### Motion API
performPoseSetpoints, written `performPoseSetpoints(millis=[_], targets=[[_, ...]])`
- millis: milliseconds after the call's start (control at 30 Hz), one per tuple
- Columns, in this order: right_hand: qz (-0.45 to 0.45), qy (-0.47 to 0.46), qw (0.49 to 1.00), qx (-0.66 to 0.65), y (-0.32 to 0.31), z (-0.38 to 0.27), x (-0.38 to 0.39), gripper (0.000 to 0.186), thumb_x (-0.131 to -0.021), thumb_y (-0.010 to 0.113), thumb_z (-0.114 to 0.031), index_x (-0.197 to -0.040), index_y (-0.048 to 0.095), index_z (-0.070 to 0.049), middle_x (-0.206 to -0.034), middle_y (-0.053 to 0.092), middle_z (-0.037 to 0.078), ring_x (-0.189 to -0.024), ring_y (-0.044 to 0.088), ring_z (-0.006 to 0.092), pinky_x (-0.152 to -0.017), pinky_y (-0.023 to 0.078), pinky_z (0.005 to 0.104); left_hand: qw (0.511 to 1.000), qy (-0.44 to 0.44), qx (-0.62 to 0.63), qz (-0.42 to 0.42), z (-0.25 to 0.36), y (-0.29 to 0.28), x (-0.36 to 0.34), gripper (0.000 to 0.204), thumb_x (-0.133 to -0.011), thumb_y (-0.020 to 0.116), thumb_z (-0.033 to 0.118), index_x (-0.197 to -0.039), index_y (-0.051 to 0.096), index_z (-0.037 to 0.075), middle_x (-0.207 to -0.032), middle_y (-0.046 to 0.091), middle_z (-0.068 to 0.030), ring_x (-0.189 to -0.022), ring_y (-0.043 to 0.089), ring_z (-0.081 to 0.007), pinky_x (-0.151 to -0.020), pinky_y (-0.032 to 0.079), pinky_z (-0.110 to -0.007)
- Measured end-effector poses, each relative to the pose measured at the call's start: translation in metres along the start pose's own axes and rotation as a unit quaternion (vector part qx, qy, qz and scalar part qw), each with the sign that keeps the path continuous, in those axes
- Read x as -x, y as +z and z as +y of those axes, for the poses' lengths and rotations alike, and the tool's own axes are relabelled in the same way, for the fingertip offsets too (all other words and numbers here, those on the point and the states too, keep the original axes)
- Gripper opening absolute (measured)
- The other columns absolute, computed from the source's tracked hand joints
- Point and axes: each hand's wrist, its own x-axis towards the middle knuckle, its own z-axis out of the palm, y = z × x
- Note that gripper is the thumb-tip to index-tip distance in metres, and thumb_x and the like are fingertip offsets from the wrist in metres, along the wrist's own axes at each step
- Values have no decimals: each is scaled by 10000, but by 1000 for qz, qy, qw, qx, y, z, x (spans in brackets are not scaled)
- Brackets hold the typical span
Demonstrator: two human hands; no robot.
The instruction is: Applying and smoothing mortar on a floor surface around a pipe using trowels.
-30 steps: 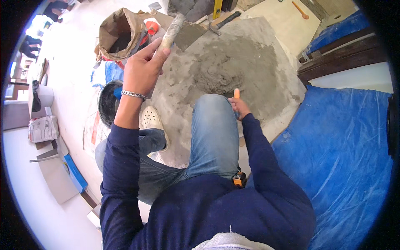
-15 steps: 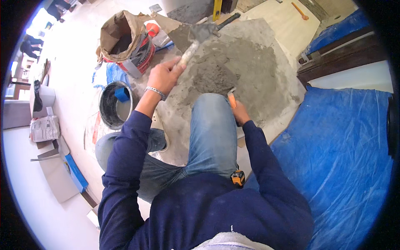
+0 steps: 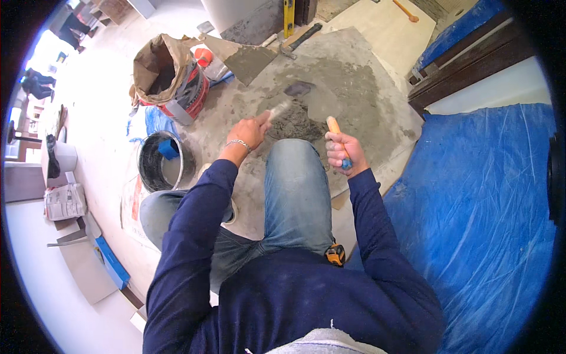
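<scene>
My left hand (image 3: 246,133), with a chain bracelet at its wrist, grips the pale handle of a trowel (image 3: 279,110). The handle is smeared by motion, and the grey blade reaches over a heap of wet grey mortar (image 3: 292,124). My right hand (image 3: 346,154) is wrapped round the orange handle of a second trowel (image 3: 333,125), whose butt end is blue. Its grey blade seems to lie at the heap's right side and blends with the mortar there. The heap sits on a mortar-smeared board (image 3: 377,71) beyond my raised knee.
An open paper sack (image 3: 194,94) and a black bucket (image 3: 190,165) with a blue sponge (image 3: 169,148) stand at left. A hammer (image 3: 305,39), a yellow level (image 3: 289,17) and a broken tile piece (image 3: 247,59) lie at the far side. Blue sheeting (image 3: 471,200) spreads at right.
My left hand has lowered its trowel from above the far side toward the mortar heap. My right hand has risen and turned, so its curled fingers and the handle's blue end now show.
</scene>
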Motion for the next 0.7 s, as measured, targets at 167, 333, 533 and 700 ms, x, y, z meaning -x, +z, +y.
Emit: performPoseSetpoints(millis=[167, 333, 533, 700], targets=[[61, -32, 997, 35, 10, -2, -1, 93, -984, 504, -168, -957, 534, -84, -574, 494, -41, -380, 446, 72, -369, 416, 266, 997, -28, 49, 53, 9, -4, -1, 425, -960, 517, 378, -1327, 581, 174, -1109, 669, -196, -1030, 628, -388, -910, 494, -454], [85, -6, 995, 52, 15, -19, -15, 99, -961, 549, -179, -902, 514, -108, -573, 469, -69, -392, 429, 34, -372, 397, 248, 998, 41, 34, 37, 30, 13, 1, 422, -960, 519, 382, -1342, 567, 210, -1126, 663, -198, -1051, 620, -388, -905, 498, -462], [172, -29, 930, 324, 50, 10, 27, 233, -983, 543, -304, -971, 531, -72, -575, 476, -41, -396, 447, 71, -376, 394, 256, 992, -49, -105, 48, -13, -16, -12, 336, -939, 549, 352, -1250, 617, 244, -1005, 674, -152, -976, 655, -328, -832, 524, -449], [246, -91, 720, 643, 71, -6, 35, 550, -987, 437, -544, -924, 562, -12, -563, 501, 54, -403, 493, 142, -411, 420, 306, 972, 58, -189, 126, -6, -14, -1, 361, -868, 641, 252, -1224, 644, 311, -885, 641, -95, -845, 657, -305, -727, 532, -433]])
